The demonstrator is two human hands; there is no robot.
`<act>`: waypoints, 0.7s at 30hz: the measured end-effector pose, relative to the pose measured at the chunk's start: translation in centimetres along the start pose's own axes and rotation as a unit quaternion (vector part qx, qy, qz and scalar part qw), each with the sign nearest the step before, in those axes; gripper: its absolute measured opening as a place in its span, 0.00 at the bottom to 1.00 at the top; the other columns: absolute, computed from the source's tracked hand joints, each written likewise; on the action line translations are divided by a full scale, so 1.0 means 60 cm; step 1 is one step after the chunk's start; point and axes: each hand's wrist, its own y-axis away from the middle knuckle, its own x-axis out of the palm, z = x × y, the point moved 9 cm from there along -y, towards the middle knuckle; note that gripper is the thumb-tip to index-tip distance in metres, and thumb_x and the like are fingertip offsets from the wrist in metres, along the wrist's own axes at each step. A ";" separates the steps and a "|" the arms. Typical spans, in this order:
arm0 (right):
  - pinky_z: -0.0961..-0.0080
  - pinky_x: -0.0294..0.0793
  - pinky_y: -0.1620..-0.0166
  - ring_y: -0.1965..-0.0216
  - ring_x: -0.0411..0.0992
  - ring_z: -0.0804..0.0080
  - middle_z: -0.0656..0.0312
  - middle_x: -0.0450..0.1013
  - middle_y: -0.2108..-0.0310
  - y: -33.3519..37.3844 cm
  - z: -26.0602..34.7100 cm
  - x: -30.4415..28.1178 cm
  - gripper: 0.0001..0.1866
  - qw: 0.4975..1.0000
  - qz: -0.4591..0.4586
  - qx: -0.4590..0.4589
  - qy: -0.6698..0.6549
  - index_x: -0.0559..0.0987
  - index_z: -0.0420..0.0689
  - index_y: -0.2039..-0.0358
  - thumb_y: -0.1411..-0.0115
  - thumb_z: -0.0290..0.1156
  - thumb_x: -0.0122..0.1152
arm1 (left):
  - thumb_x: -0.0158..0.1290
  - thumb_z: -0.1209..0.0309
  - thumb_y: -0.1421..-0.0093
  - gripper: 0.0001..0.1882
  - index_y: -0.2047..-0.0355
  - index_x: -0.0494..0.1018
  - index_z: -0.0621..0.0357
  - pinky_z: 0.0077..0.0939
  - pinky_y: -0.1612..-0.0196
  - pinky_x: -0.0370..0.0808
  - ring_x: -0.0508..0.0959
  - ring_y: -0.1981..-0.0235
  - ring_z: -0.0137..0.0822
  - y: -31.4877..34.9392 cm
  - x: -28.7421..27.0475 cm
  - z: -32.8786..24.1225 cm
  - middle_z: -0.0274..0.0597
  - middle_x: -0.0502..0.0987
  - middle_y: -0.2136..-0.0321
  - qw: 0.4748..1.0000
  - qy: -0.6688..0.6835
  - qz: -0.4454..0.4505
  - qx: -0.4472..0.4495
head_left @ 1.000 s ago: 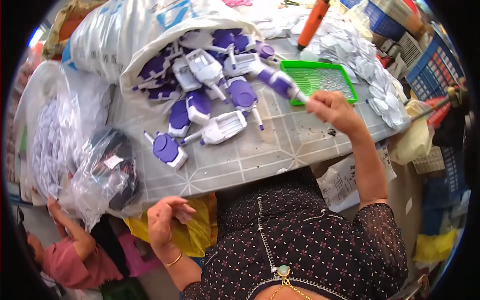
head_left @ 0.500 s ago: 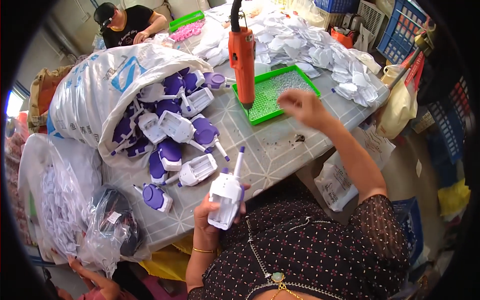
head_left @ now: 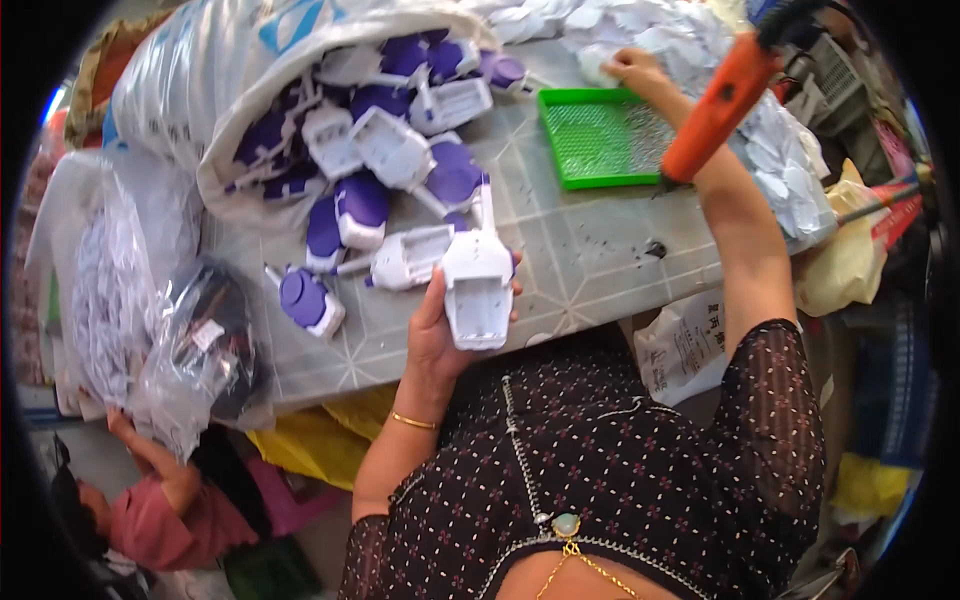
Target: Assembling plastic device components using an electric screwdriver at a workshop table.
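Note:
My left hand (head_left: pixel 440 322) holds a white and purple plastic housing (head_left: pixel 478 290) by its sides, its open battery compartment facing up and its slim stem pointing away. Beyond the green tray, my right hand (head_left: pixel 648 80) is at the edge of a heap of white plastic pieces (head_left: pixel 675 32), its fingertips closed on a white piece (head_left: pixel 598 66). Small shiny parts cover the right side of the green tray (head_left: pixel 556 142). An orange electric screwdriver (head_left: pixel 722 105) hangs tilted in front of my right forearm, hiding part of it.
Left of the tray, a large white sack (head_left: pixel 208 165) spills similar housings (head_left: pixel 400 150) onto the table (head_left: pixel 560 270). Clear plastic bags (head_left: pixel 120 270) stand at the left edge. A person in a pink top (head_left: pixel 175 525) is at the lower left, a hand by the bags.
My right hand has moved from above the near side of the tray to the white pieces behind it. The screwdriver now hangs farther right and tilted. The view has shifted downward.

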 end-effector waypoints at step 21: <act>0.82 0.74 0.62 0.62 0.73 0.79 0.57 0.74 0.54 0.595 0.335 0.067 0.23 0.745 0.180 0.133 -0.629 0.69 0.38 0.44 0.38 0.22 0.66 | 0.65 0.67 0.40 0.43 0.30 0.54 0.56 0.49 0.30 0.61 0.66 0.33 0.50 0.018 -0.005 -0.010 0.55 0.66 0.35 0.985 -0.140 -0.051 0.084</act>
